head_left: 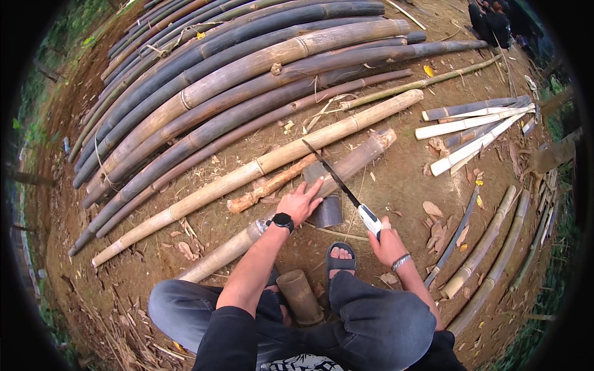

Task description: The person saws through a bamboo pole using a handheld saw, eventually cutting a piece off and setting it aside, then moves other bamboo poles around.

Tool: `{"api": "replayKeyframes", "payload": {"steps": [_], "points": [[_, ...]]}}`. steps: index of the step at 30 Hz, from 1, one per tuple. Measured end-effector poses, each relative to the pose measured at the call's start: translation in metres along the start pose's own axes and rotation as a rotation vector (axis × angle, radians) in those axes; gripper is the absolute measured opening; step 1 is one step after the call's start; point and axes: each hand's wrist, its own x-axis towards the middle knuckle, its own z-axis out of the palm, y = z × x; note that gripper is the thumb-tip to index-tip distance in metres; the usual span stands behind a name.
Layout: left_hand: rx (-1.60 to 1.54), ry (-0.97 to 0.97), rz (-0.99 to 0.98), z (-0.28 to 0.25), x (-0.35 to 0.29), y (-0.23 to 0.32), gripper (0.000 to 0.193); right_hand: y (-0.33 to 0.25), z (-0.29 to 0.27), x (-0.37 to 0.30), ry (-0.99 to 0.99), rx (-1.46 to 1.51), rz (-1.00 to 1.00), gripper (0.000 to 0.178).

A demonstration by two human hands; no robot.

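Observation:
A thick pale-brown bamboo pole (356, 156) slants across in front of me, from lower left to upper right. My left hand (297, 203) lies on it with its fingers spread. In my right hand (388, 243) is the white grip of a hand saw (344, 188). Its long dark blade crosses over the pole just right of my left fingers; whether the teeth are in the bamboo I cannot tell. A short dark bamboo piece (328, 212) sits crosswise beneath the pole. Between my feet lies a short cut bamboo section (300, 298).
A long pale pole (253, 167) and a rough wood piece (269, 185) lie just beyond. Farther off is a large stack of bamboo poles (235, 74). Split white strips (473, 127) and more poles (486, 247) lie at right. Another person (489, 21) is at the far right.

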Motion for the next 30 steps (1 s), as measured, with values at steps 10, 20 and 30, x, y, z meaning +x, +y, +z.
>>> {"api": "replayKeyframes", "payload": {"steps": [10, 20, 30], "points": [[-0.014, -0.013, -0.015, -0.003, -0.004, 0.008, 0.06, 0.013, -0.008, 0.004, -0.023, -0.075, 0.03, 0.049], [-0.042, 0.014, -0.026, -0.004, -0.005, 0.006, 0.059, 0.024, -0.009, -0.01, 0.182, 0.75, 0.147, 0.031], [-0.113, -0.037, -0.117, -0.016, 0.005, 0.023, 0.083, 0.161, 0.088, -0.076, 0.443, 0.478, 0.271, 0.023]]}}
